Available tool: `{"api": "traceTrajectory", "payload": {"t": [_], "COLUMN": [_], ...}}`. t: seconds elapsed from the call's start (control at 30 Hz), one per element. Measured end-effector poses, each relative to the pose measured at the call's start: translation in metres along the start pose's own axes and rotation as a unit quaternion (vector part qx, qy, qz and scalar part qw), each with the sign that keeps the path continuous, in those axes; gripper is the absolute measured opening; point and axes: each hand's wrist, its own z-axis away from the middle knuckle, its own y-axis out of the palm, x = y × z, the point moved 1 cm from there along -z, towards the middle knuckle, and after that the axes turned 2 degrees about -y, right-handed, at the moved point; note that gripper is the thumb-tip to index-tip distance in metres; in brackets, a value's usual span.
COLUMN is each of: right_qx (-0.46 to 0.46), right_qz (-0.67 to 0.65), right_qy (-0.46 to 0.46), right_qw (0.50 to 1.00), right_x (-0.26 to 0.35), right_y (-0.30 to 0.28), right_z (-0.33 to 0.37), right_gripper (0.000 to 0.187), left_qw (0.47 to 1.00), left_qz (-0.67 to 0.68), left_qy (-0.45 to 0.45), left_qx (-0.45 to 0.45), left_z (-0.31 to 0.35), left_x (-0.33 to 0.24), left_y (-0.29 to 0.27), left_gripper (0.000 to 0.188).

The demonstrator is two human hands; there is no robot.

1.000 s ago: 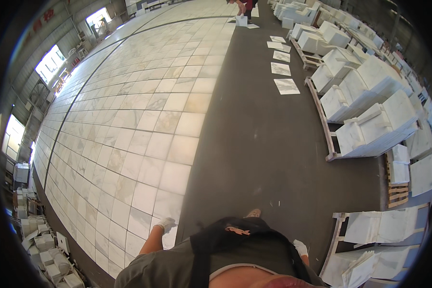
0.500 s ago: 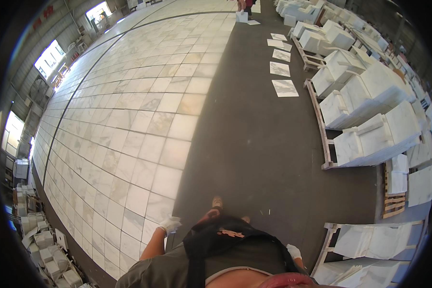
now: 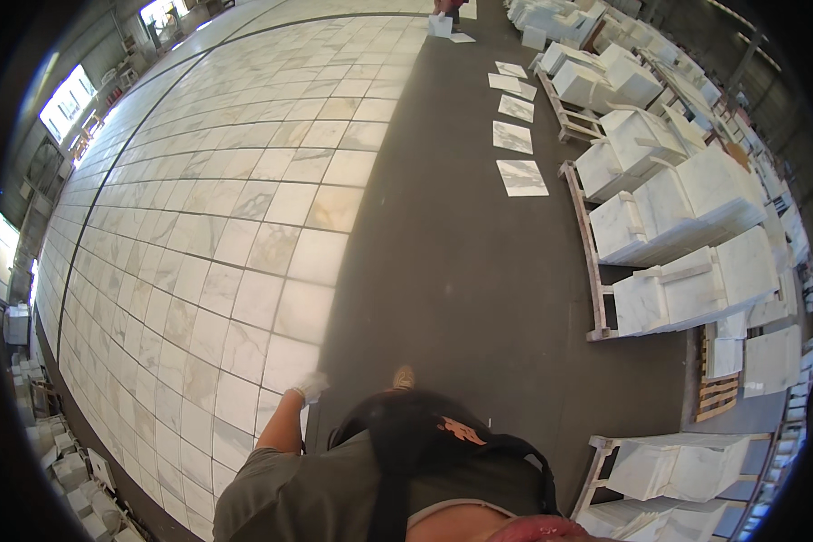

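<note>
My left hand [image 3: 312,387], in a white glove, hangs beside my body at the near edge of the laid floor tiles [image 3: 289,361]. The glove is small and smeared, so its fingers cannot be made out, and I see nothing held in it. My right hand is out of view behind my body. The pale, grey-veined marble tiles cover the left side in a wide grid. One shoe [image 3: 404,376] shows ahead of my dark apron [image 3: 425,434], on the dark grey floor [image 3: 452,271].
Several loose marble tiles [image 3: 522,178] lie in a row on the grey floor. Wooden pallets [image 3: 594,271] with stacked white slabs [image 3: 696,280] line the right side. A person [image 3: 449,7] is at the far end by a white tile [image 3: 440,25]. Stone pieces [image 3: 70,471] are piled at left.
The pallets and loose tiles have shifted left and slightly down in view. My left hand has swung forward, and my right hand has gone out of view. One shoe is now hidden.
</note>
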Motion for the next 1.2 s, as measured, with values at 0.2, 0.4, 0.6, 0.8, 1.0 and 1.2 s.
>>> {"api": "traceTrajectory", "payload": {"t": [0.2,0.4,0.6,0.8,1.0,1.2], "right_qx": [-0.016,-0.039,0.117,0.098,0.052,0.056], "right_qz": [-0.243,-0.293,0.398,0.104,-0.288,-0.243], "right_qy": [0.064,0.106,0.012,0.166,0.155,0.12], "right_qw": [0.968,0.949,0.91,0.976,0.944,0.961], "right_x": [0.06,0.15,0.208,0.327,0.476,0.553], "right_y": [0.04,0.051,0.027,-0.027,-0.102,-0.153], "right_z": [-0.039,-0.045,-0.07,-0.194,-0.339,-0.436], "right_gripper": [0.038,0.036,0.021,0.015,0.012,0.017], "left_qw": [0.996,0.992,0.992,0.93,0.903,0.79], "left_qz": [0.083,-0.026,0.124,0.311,0.323,0.539], "left_qy": [-0.027,0.099,0.001,-0.197,-0.251,-0.288], "left_qx": [-0.021,-0.069,0.034,0.005,0.131,-0.037], "left_z": [-0.11,-0.15,-0.174,-0.199,-0.214,-0.285], "left_x": [0.041,0.03,0.02,0.037,0.028,-0.012], "left_y": [-0.106,-0.146,-0.165,-0.162,-0.176,-0.231], "left_gripper": [0.023,0.024,0.025,0.034,0.016,0.037]}}
